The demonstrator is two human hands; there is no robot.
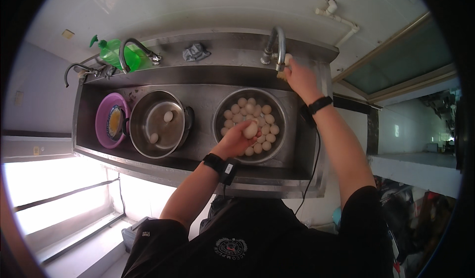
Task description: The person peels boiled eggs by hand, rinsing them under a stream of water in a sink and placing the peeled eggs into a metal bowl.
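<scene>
Over a round metal basin full of pale eggs, my left hand holds one egg in its fingers. The basin stands in the right part of a long stainless steel sink. My right hand is up by the gooseneck tap at the back right, its fingertips partly hidden behind the spout. Tan bristles of what looks like a small brush show below its fingers. A pale rounded thing sits at the fingertips; I cannot tell whether it belongs to the brush.
A deep steel pot with two eggs stands left of the basin. Beyond it is a purple plastic basin holding a patterned bowl. On the back ledge are a green pump bottle, a second tap and a crumpled grey cloth.
</scene>
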